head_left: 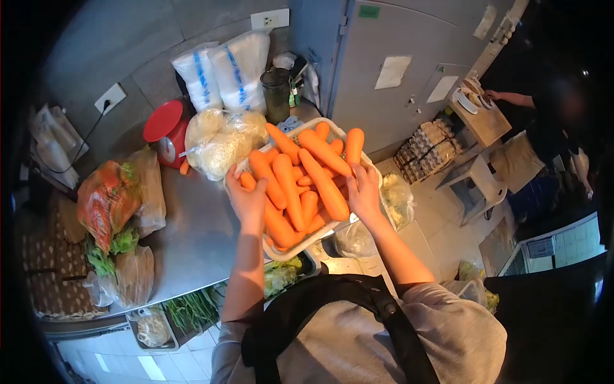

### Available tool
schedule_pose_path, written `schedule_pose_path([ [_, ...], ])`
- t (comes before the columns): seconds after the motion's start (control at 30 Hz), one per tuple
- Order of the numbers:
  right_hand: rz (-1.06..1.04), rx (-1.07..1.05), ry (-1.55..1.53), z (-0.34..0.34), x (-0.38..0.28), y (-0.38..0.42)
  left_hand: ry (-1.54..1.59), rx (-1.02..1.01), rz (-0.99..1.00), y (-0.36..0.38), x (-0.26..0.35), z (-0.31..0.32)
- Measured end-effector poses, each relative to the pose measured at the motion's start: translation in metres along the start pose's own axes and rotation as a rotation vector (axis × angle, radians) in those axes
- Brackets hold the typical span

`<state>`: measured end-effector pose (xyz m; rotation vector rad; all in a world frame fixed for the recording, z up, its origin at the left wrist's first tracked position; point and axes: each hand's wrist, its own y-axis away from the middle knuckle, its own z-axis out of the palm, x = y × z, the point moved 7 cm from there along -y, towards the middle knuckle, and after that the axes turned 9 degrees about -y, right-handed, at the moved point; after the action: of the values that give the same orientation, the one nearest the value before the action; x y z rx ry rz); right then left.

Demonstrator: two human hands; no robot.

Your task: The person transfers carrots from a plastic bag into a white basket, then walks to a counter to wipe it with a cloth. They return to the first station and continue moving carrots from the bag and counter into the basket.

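Observation:
A white plastic basket (277,255) heaped with large orange carrots (291,192) is in front of me, tilted, its back part near the steel counter's right end. My left hand (248,200) is at the basket's left side, its thumb and fingers around a carrot end by the rim. On the right side my right hand (364,192) touches the carrots, fingers bent over the ends of them close to the rim. Whether either hand also grips the rim is hard to see.
On the steel counter (192,224) are a red scale (167,133), bagged pale food (220,141), a dark pitcher (276,96) and bagged vegetables (109,205). Egg trays (428,150) and a plastic stool (476,185) stand on the floor at right. Another person (563,121) is beyond them.

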<state>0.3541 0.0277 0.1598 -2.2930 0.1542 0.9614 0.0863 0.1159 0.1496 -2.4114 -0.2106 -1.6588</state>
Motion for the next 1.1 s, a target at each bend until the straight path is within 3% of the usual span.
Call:
schedule_pose_path([
  [0.03,-0.100,0.036,-0.005,-0.005,-0.007,0.000,-0.047,0.037,-0.012,-0.004,0.000,-0.002],
  [0.13,-0.281,-0.176,0.072,-0.002,-0.057,0.021,0.194,0.042,0.144,-0.021,-0.019,0.004],
  [0.17,-0.333,-0.247,0.113,0.002,-0.063,0.027,0.130,0.050,0.125,-0.019,-0.019,0.001],
  [0.23,-0.216,-0.263,0.026,0.007,-0.043,0.026,-0.001,0.066,0.090,-0.012,-0.017,-0.010],
  [0.37,-0.088,-0.237,-0.358,0.005,-0.003,0.011,0.237,0.001,0.094,-0.013,-0.057,-0.003],
  [0.43,-0.114,-0.214,-0.411,-0.004,-0.002,0.006,0.342,-0.048,0.040,-0.001,-0.067,-0.001],
  [0.47,-0.144,-0.186,-0.405,-0.010,-0.008,0.005,0.393,-0.117,0.049,0.022,-0.038,-0.005],
  [0.53,-0.171,-0.126,-0.418,-0.020,-0.017,0.001,0.185,-0.100,0.086,0.044,-0.037,-0.012],
  [0.63,-0.299,-0.185,-0.195,-0.009,-0.024,-0.004,-0.022,-0.071,0.166,0.071,-0.019,-0.019],
  [0.73,-0.459,-0.283,0.034,-0.001,-0.032,-0.001,-0.035,-0.072,0.213,0.068,-0.028,-0.020],
  [0.83,-0.381,-0.164,-0.051,-0.004,-0.013,-0.021,0.003,-0.089,0.152,0.059,-0.030,-0.015],
  [0.87,-0.271,-0.124,-0.083,-0.008,-0.009,-0.037,0.033,-0.092,0.108,0.055,-0.030,-0.014],
  [0.93,-0.290,0.087,0.107,-0.011,-0.004,-0.068,-0.047,-0.061,0.155,0.045,-0.034,-0.011],
  [1.03,-0.121,-0.025,0.476,0.026,0.029,-0.097,-0.076,-0.051,0.189,0.044,-0.032,-0.010],
  [1.1,-0.103,-0.110,0.443,0.037,0.028,-0.102,-0.047,-0.042,0.224,0.042,-0.028,-0.012],
])
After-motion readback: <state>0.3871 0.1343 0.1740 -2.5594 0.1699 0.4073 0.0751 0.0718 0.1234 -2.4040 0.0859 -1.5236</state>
